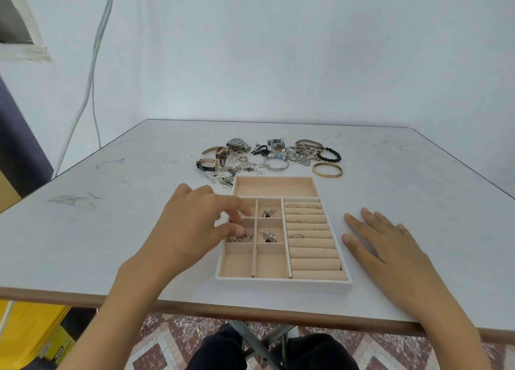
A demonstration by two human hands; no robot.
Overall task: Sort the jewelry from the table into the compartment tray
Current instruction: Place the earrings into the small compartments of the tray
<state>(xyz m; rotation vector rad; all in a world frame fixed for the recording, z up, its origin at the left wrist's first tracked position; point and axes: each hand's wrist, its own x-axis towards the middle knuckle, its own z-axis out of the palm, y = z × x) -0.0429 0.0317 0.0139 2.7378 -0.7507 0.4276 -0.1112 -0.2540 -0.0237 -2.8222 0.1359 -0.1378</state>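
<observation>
Left hand (195,224) curls over the compartment tray (281,284); I can't tell if it pinches anything. Right hand (390,247) lies flat on the table (97,244).

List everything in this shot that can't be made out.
Head view: left hand covers the far-left compartments of the tray; whether it pinches anything is unclear.
Head view: jewelry pile too tangled and small to count.
Head view: rings in the ring rolls too faint to count.
</observation>
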